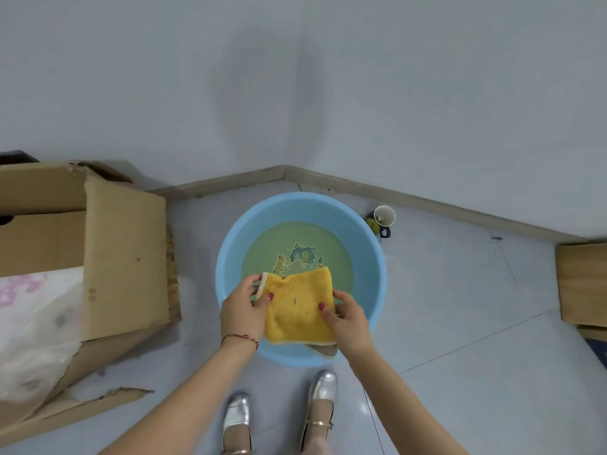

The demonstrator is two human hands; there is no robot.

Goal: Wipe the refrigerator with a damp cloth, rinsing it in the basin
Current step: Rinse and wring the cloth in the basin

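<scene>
No writing can be read on anything. A yellow cloth is held over the near side of a blue basin with water in it. Its left edge is pinched by the left hand, thumb on top. Its right edge is gripped by the right hand. The fingers under the cloth are hidden. Left of the left hand, a cardboard box is cut off by the edge. Past the right hand, a cup is seen on the floor; what is in it is hard to tell.
</scene>
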